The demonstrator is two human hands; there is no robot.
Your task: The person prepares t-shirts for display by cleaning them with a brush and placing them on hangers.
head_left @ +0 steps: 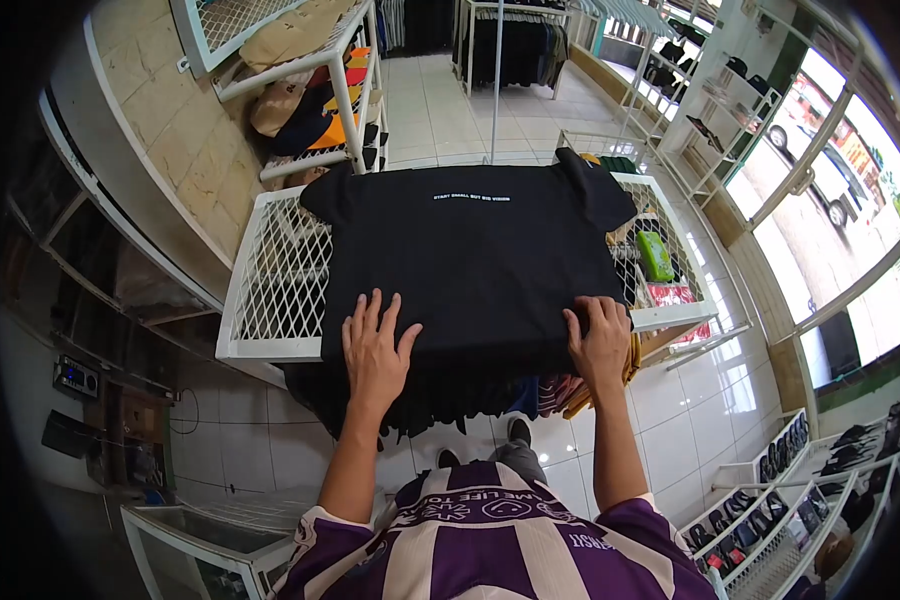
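A black T-shirt [470,260] lies spread over a white mesh-topped rack [270,270], its sleeves at the far end and small white lettering across the chest. Its near part hangs over the front edge. My left hand [376,350] rests flat on the shirt's near left side with the fingers spread. On the near right side lies my right hand [602,340], fingers slightly bent and thumb apart, with nothing seen in its grip. Dark garments [440,410] hang below the rack's front edge.
A green packet [655,256] lies on the mesh at the right. Shelves with caps [310,115] stand at the far left, and a clothes rail [515,45] is at the back. A glass case [210,545] is near left; display racks [770,520] hold small goods near right.
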